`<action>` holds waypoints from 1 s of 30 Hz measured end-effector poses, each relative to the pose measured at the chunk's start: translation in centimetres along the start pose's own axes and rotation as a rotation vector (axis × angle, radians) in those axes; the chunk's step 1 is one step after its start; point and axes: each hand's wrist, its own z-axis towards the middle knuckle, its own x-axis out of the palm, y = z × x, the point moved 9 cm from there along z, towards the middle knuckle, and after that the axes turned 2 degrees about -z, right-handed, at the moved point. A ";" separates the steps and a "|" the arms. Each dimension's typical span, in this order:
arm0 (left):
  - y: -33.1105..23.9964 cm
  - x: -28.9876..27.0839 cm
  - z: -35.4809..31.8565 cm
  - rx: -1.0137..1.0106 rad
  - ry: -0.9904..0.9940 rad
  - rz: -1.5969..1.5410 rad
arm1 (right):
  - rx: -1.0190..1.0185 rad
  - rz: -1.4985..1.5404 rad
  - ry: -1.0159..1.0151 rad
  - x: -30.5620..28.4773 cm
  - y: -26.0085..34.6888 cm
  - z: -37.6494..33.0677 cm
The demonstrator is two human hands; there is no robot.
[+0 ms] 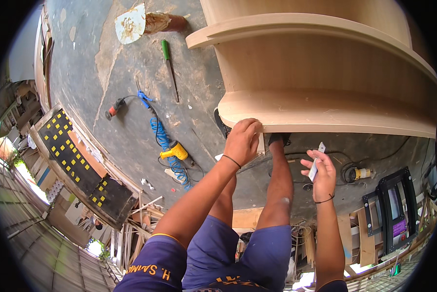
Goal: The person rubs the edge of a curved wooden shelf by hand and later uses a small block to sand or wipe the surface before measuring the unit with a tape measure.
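Note:
In front of me a pale wooden shelf unit with rounded boards fills the upper right. My left hand is closed at the curved front corner of its nearest board, fingers curled over the edge. What lies under those fingers is hidden. My right hand is raised off to the right, below the board's edge and apart from it. Its fingers grip a slim, flat white tool with a small hole near its tip; its exact kind is unclear.
On the grey floor left of the unit lie a green-handled saw, a red-and-black power tool, a coiled blue air hose and a yellow power tool. Another yellow tool and a black frame are at right. Cables cross there.

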 end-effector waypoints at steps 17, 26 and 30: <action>8.7 -4.8 -1.3 0.075 0.037 0.059 | -0.502 -1.057 -0.411 -0.3 7.5 2.3; 11.4 -4.7 -3.3 -0.079 0.139 -0.192 | -0.596 -1.755 -0.616 11.5 6.6 3.6; 14.6 -3.9 -5.6 -0.211 0.094 -0.390 | -0.704 -1.729 -0.546 21.5 1.1 3.4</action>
